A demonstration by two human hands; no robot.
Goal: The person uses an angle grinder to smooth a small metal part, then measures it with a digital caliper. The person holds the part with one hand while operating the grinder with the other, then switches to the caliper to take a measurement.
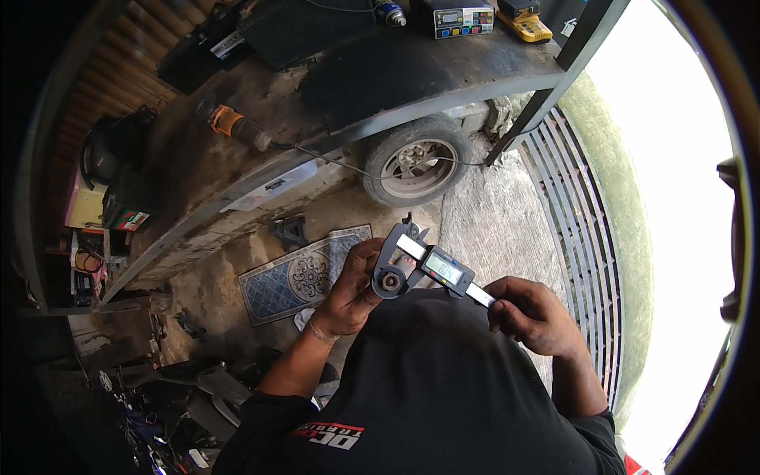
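In front of my chest is a digital caliper [447, 269] with a grey body, a small lit display and a silver beam. Its jaws sit around a small cylindrical metal part [390, 280] with a round hole facing up. My left hand [352, 291] is closed on that metal part, its fingers and thumb beside the caliper's jaw end. The far side of the part is hidden by the jaws and fingers. Off to the right, my right hand [536, 317] pinches the free end of the caliper's beam between thumb and fingers.
A dark workbench [317, 119] curves across the far side, bearing an orange angle grinder [229, 125], an electronic box [463, 20] and a yellow meter [526, 25]. Below it a wheel [417, 161] leans. A patterned mat [297, 273] and a slatted metal grate [582, 229] lie on the floor.
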